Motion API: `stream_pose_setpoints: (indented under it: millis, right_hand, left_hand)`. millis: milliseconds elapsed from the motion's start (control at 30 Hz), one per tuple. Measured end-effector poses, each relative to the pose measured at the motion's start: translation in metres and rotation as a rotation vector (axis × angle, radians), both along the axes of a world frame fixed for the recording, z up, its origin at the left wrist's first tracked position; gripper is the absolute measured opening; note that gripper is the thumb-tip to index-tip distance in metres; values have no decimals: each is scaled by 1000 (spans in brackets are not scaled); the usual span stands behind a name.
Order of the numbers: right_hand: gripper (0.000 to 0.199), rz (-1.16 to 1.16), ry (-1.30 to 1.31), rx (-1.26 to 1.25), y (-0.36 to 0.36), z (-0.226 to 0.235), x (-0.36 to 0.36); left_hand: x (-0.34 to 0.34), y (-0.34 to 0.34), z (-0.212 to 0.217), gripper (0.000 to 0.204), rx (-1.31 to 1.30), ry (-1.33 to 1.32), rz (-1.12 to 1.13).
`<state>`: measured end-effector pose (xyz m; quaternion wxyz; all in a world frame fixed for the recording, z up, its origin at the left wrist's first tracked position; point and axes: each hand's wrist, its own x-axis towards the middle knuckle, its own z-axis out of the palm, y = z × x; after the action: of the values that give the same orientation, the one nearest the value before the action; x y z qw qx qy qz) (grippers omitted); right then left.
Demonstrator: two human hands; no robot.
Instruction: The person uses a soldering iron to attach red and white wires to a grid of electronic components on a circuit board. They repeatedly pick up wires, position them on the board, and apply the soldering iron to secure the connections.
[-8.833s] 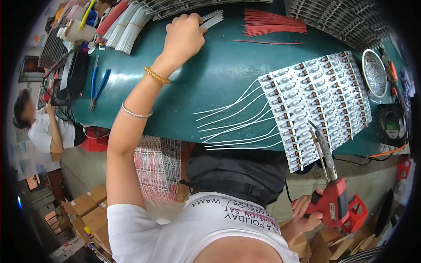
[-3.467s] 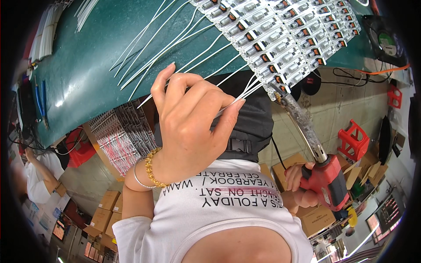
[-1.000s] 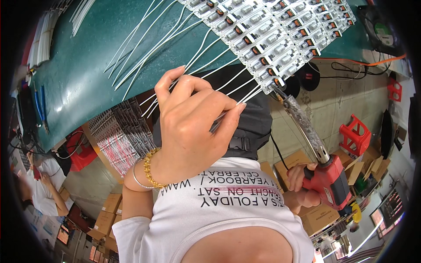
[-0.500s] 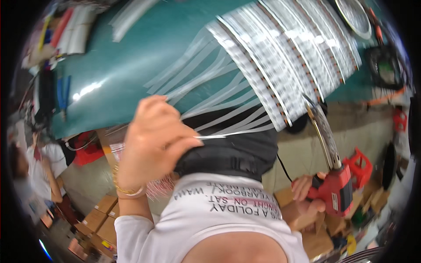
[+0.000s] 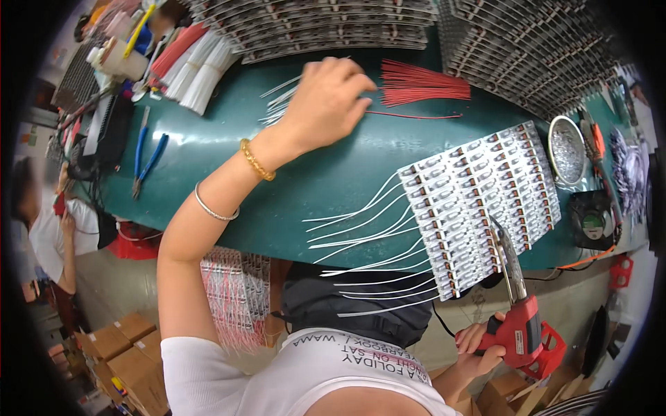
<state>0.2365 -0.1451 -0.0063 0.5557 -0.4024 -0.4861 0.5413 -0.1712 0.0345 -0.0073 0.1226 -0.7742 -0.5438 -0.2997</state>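
My left hand (image 5: 326, 104) reaches over the far middle of the table, with curled fingers, thumb and forefinger slightly apart. Beneath and beside it lie loose white wires (image 5: 277, 104); a single red wire (image 5: 416, 114) runs right from near its thumb. In my right hand (image 5: 482, 344), low at the right, is a red soldering gun (image 5: 520, 333) with a long metal snout. Its tip points up at the front part of a panel of small white circuit boards (image 5: 479, 201). White wires (image 5: 368, 243) trail left from that panel, some hanging over the table edge.
A red wire bundle (image 5: 423, 84) lies beyond my left hand. Stacked panels (image 5: 333, 31) line the back. Blue pliers (image 5: 148, 166) lie at left, near white wire bundles (image 5: 201, 73). A metal bowl (image 5: 567, 149) stands at right. Another person (image 5: 62, 222) is at far left.
My left hand has let go of the white wire by the front edge and moved to the far middle. More of the table now shows. My right hand still holds the soldering gun.
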Motion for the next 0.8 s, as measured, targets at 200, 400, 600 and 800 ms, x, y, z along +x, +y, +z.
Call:
stream_pose_setpoints:
  millis: [200,400,600,800]
  right_hand:
    - [76,27,22,-17,13,7,-4]
    - [68,35,50,20,18,-7,-2]
    - [63,-2,53,19,17,0,-8]
    - [64,-25,63,39,20,2,-11]
  left_hand:
    - [70,72,-7,21,-85,207,-129]
    - [92,108,7,7,-216,270,-159]
    - [84,104,22,12,-367,142,-111]
    - [53,75,44,16,-342,2,2]
